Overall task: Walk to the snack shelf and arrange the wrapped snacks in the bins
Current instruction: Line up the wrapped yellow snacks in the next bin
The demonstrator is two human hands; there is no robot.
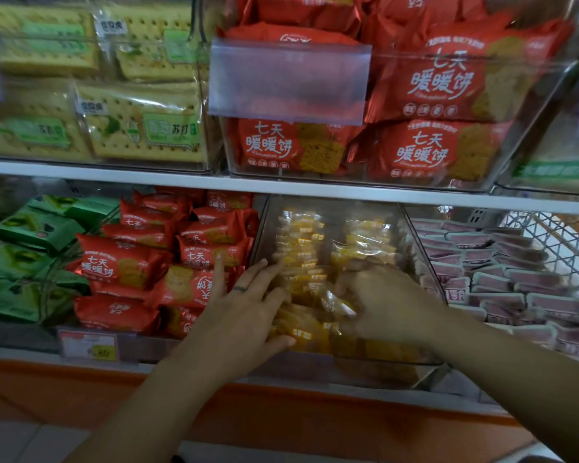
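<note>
Arranging is under way: in the clear bin [260,225] the yellow snacks [301,235] stand partly in rows, the left hand [248,305] presses them with a flat, open grip, the grip of the right hand [391,305] is too blurred to judge, and those at the bin's front appear to need straightening.

A frosted clear label holder [288,80] hung blank, high in the middle. A white price tag [89,346] with a yellow patch, too blurred to read, sat on the front edge of the lower shelf [20,354]. Below ran an orange panel [281,419], then pale floor tiles [20,442]. A white lattice basket [555,238] stood far right.
</note>
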